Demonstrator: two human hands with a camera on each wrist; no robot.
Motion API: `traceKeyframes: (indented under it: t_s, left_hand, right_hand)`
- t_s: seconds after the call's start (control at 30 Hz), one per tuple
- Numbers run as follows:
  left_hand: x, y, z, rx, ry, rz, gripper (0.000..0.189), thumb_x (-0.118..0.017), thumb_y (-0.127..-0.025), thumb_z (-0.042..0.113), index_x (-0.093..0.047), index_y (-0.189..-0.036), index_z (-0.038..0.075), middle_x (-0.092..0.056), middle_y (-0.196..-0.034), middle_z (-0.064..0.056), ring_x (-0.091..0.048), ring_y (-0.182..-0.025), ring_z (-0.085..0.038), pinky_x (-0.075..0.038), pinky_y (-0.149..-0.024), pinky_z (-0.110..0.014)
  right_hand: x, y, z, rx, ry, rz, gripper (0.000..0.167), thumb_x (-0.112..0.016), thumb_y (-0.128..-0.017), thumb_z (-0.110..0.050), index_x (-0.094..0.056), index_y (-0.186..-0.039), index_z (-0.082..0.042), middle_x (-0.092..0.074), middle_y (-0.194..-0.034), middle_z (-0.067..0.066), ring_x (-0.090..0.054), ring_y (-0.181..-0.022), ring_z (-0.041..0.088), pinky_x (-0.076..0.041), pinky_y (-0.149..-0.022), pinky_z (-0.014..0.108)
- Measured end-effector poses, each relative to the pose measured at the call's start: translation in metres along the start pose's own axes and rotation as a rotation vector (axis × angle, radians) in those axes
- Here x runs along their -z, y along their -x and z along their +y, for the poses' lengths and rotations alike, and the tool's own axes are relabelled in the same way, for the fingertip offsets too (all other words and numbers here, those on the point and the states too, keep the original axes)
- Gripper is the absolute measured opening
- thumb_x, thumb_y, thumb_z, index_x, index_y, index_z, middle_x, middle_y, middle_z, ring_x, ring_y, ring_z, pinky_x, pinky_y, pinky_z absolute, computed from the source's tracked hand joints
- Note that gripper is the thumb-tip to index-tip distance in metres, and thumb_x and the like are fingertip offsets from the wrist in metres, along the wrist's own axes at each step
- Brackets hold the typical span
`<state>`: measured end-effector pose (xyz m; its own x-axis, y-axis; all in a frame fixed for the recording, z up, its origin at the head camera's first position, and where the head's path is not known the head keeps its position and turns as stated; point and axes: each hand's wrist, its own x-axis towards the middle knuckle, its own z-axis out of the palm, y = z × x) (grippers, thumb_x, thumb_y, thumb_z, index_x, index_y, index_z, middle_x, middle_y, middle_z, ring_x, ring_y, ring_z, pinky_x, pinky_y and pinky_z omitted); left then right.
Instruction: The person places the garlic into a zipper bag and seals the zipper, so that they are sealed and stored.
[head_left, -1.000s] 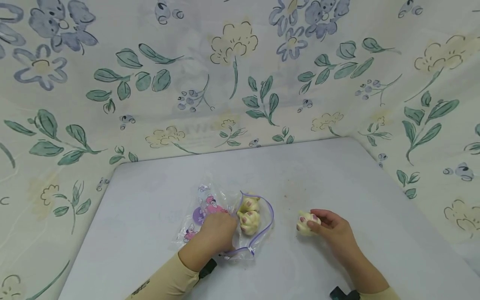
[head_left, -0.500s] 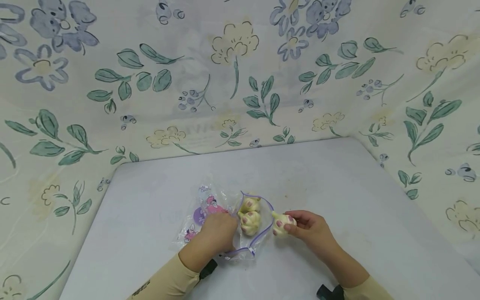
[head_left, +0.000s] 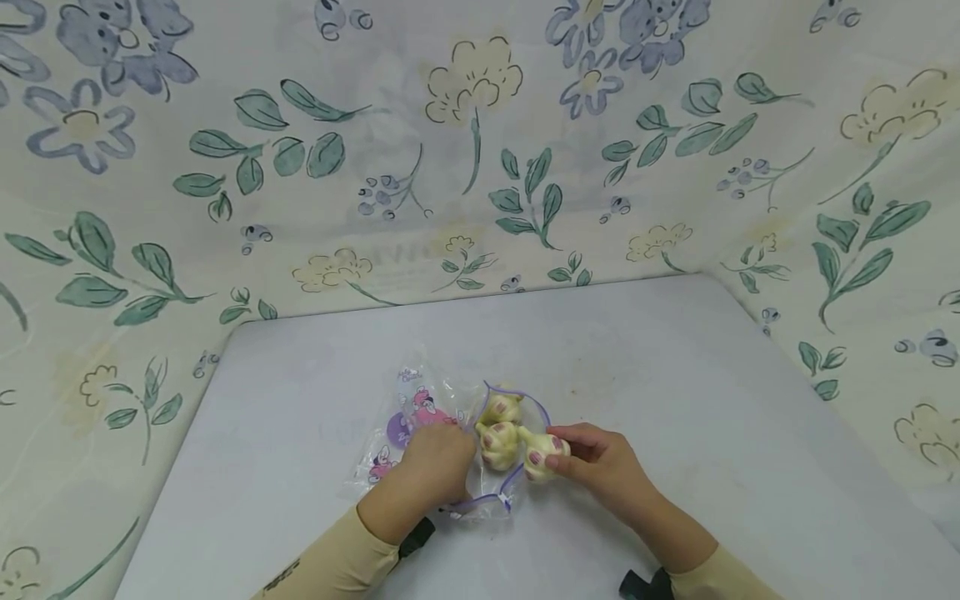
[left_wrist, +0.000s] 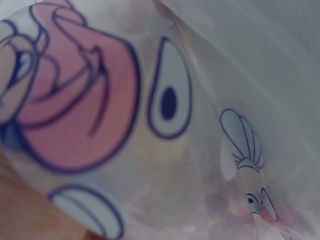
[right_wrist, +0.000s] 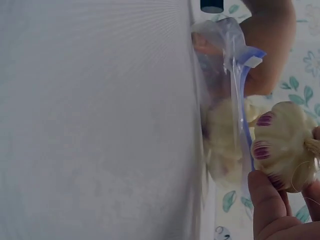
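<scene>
A clear zip bag [head_left: 397, 429] with pink cartoon prints lies on the table, its purple-edged mouth spread toward the right. Just inside that mouth sit two garlic bulbs, a nearer one [head_left: 498, 447] and a farther one [head_left: 502, 408]. My left hand [head_left: 438, 462] grips the bag on its left side; printed plastic fills the left wrist view and hides the fingertips. Between thumb and fingers, my right hand [head_left: 603, 467] holds a third garlic bulb [right_wrist: 282, 145], its stem pointing at the other bulbs. In the head view this bulb overlaps the purple zip edge.
The white table [head_left: 315, 383] reaches back to a flowered cloth [head_left: 480, 125] hanging behind and at the sides. Small brown specks [head_left: 576, 392] dot the surface behind the right hand. A zip slider [right_wrist: 254, 61] sits on the bag's near edge.
My right hand has carried its garlic bulb leftward across the table to the bag's mouth, beside the other bulbs. My left hand has stayed on the bag.
</scene>
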<state>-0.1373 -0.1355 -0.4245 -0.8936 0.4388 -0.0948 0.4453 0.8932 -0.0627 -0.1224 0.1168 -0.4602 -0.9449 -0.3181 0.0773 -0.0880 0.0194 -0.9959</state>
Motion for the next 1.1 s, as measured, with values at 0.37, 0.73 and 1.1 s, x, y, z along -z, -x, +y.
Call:
traceKeyframes:
  t_s: [0.37, 0.73, 1.1]
  left_hand:
    - [0.001, 0.001, 0.001, 0.001, -0.004, 0.005, 0.046, -0.097, -0.053, 0.039, -0.065, -0.069, 0.010, -0.060, -0.066, -0.001, -0.058, -0.060, -0.017, -0.054, -0.057, -0.038]
    - [0.002, 0.001, 0.002, 0.007, -0.005, 0.000, 0.045, -0.097, -0.053, 0.039, -0.065, -0.068, 0.010, -0.060, -0.066, -0.001, -0.058, -0.060, -0.018, -0.054, -0.058, -0.039]
    - [0.001, 0.001, 0.001, 0.006, -0.004, 0.004, 0.044, -0.097, -0.054, 0.038, -0.065, -0.067, 0.010, -0.060, -0.065, -0.001, -0.057, -0.060, -0.017, -0.054, -0.057, -0.039]
  right_hand:
    - [0.000, 0.002, -0.007, 0.021, 0.027, 0.006, 0.045, -0.079, -0.084, -0.004, -0.063, -0.123, 0.012, -0.066, -0.120, 0.027, -0.069, -0.100, 0.006, -0.058, -0.082, 0.022]
    - [-0.010, -0.003, -0.010, 0.076, 0.046, -0.037, 0.045, -0.079, -0.082, 0.000, -0.062, -0.121, 0.015, -0.064, -0.119, 0.030, -0.070, -0.099, 0.006, -0.058, -0.084, 0.024]
    - [-0.013, -0.002, -0.010, 0.135, 0.021, -0.069, 0.039, -0.078, -0.082, 0.002, -0.065, -0.117, 0.013, -0.064, -0.116, 0.031, -0.070, -0.099, 0.006, -0.058, -0.083, 0.025]
